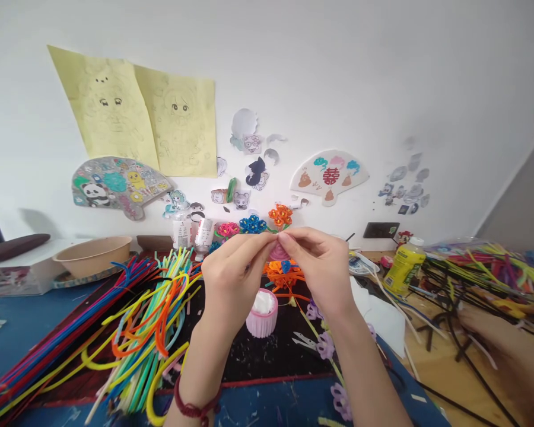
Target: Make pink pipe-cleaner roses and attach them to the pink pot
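Observation:
My left hand (238, 270) and my right hand (323, 267) are raised over the work mat, fingertips pinched together and meeting in the middle. Whatever they pinch is hidden or too small to name. Just behind the fingertips show an orange pipe-cleaner flower bunch (280, 216) and a pink piece (279, 252); I cannot tell whether the fingers touch either. Below the hands stands a ribbed pink pot (261, 325) with white filling. Purple pipe-cleaner flowers on a green stem (326, 346) lie beside my right forearm, near the scissors (304, 341).
Bundles of coloured pipe cleaners (149, 332) spread across the left. Pink and blue flowers (252, 224) and white bottles (182, 230) stand at the back. A yellow bottle (404, 265) is at right, near another person's hand (489, 332) among dark pipe cleaners. A beige bowl (93, 255) sits far left.

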The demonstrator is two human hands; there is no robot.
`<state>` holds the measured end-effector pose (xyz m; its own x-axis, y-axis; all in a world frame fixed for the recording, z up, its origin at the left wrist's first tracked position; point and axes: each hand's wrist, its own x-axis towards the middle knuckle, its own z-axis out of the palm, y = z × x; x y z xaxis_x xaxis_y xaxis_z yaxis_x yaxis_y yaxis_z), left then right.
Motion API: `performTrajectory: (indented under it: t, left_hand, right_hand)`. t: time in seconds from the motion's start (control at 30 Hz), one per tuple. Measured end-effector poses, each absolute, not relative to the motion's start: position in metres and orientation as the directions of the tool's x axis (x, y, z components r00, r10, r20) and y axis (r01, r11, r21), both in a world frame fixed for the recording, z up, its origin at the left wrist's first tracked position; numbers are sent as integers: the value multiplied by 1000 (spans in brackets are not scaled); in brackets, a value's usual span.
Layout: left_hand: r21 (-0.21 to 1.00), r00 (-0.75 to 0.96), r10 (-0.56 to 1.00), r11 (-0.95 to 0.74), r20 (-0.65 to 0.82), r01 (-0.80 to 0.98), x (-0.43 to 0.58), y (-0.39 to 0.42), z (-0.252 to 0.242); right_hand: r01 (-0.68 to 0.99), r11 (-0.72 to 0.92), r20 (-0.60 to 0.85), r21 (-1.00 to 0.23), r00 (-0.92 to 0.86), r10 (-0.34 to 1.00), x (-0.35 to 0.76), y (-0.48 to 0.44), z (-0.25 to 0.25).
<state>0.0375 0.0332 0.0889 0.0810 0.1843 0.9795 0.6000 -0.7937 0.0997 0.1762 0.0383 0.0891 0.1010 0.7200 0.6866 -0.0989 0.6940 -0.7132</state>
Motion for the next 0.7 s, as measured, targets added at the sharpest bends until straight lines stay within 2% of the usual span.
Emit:
performTrajectory:
  t: [0.3,0.7]
  left_hand:
    - [-35,148,83,-752,986,658,36,33,89]
    - [-24,127,79,-754,989,656,39,34,89]
  right_hand:
    - [-79,691,674,-718,164,720,171,38,90]
    - [-106,688,667,-718,180,723,168,36,89]
